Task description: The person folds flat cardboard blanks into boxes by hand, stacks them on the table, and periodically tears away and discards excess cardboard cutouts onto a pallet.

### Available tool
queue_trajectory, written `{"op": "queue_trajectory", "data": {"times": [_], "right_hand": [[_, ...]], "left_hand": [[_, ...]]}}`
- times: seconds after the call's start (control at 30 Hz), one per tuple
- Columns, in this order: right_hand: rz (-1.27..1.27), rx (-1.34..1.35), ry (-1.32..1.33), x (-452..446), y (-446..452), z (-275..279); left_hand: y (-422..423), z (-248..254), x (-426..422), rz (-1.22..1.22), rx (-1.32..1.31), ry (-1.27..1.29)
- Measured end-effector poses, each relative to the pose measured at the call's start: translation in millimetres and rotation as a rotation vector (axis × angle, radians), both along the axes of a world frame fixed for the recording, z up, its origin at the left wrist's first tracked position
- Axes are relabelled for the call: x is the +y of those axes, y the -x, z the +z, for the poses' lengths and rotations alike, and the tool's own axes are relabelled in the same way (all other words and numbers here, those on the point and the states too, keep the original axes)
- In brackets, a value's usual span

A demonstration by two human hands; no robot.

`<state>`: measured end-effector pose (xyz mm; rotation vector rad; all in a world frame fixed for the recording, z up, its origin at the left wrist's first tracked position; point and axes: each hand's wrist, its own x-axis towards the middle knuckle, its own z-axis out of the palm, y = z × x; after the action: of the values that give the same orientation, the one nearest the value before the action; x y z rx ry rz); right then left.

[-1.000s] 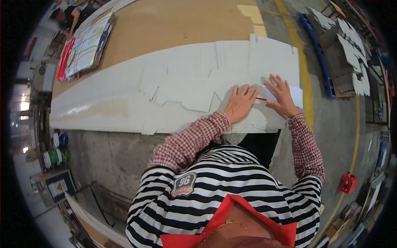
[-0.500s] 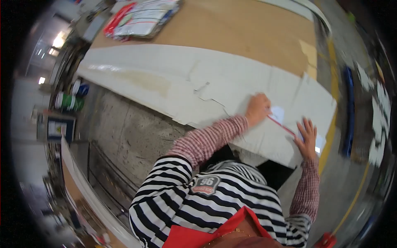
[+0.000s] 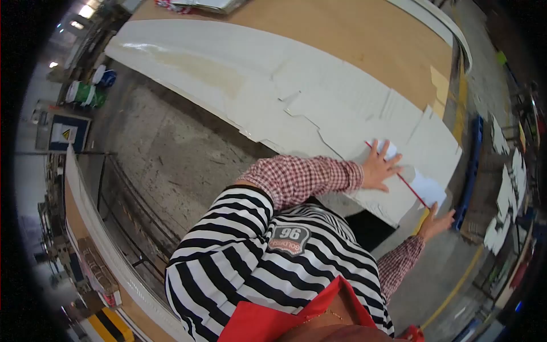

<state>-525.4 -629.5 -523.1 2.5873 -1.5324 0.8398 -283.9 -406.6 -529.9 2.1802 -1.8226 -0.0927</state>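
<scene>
My left hand (image 3: 380,170) lies with fingers spread on a thin red strip (image 3: 411,190) and the white sheet (image 3: 319,108) under it. The strip runs slantwise from beyond my left fingers toward the near right edge of the sheet. My right hand (image 3: 436,222) is at that edge, fingers apart, its thumb near the strip's end; whether it touches the strip I cannot tell. A bluish-white piece of paper (image 3: 426,187) lies beside the strip near my right hand. Another small white piece (image 3: 386,149) shows beyond my left fingers.
Brown board (image 3: 336,40) covers the table's far side, with a wrapped bundle (image 3: 213,4) on it. Torn cuts (image 3: 290,102) mark the white sheet. A blue rail (image 3: 470,171) and white scraps (image 3: 501,194) are at right. Buckets (image 3: 85,94) stand on the floor at left.
My left hand has gone from closed at the strip's far end to spread flat along it. My right hand has moved outward to the sheet's edge. The view has shifted.
</scene>
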Motion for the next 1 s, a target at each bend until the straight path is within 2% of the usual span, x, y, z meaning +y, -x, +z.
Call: {"op": "queue_trajectory", "data": {"times": [0.1,0.13,0.23,0.27,0.3,0.33,0.37,0.4,0.43,0.47,0.5,0.57,0.63,0.83,0.9,0.93,1.0], "right_hand": [[0.098,-0.755,-0.787,-2,4,17],[0.114,-0.983,-0.795,5,-6,30],[0.540,-1.581,-1.013,16,-29,58],[0.542,-1.461,-1.076,14,-43,52],[0.565,-1.312,-0.956,35,-75,52],[0.389,-0.883,-0.796,57,-107,62],[0.551,-0.943,-0.677,58,-135,32],[0.641,-0.736,-0.384,70,-167,29],[0.782,-0.373,-0.052,90,-194,56],[0.896,-0.204,-0.017,90,-210,50],[0.863,0.026,-0.072,96,-222,45],[0.784,0.421,-0.177,107,-234,32],[0.789,0.447,-0.187,108,-230,31],[0.931,0.392,-0.301,91,-233,21],[0.952,0.382,-0.318,93,-234,23],[0.954,0.381,-0.327,91,-235,26],[1.075,0.198,-0.416,82,-236,30]], "left_hand": [[0,-6,-3,-0.021,-0.027,0.032],[-3,-5,-1,-0.044,-0.035,0.035],[-10,19,1,-0.132,0.048,-0.080],[-11,20,1,-0.170,0.097,0.017],[-10,19,0,-0.212,0.145,0.111],[-10,17,0,-0.258,0.194,0.202],[-16,12,-3,-0.264,0.262,0.225],[-26,5,-5,-0.270,0.333,0.245],[-38,1,-8,-0.272,0.406,0.263],[-54,3,9,-0.160,0.436,0.215],[-75,10,38,-0.049,0.464,0.165],[-117,33,93,0.036,0.155,0.162],[-141,40,131,0.119,-0.283,0.277],[-183,25,138,-0.049,-0.260,0.127],[-182,2,130,-0.100,-0.491,0.148],[-187,-1,127,-0.128,-0.471,0.174],[-198,-6,119,-0.203,-0.422,0.234]]}}
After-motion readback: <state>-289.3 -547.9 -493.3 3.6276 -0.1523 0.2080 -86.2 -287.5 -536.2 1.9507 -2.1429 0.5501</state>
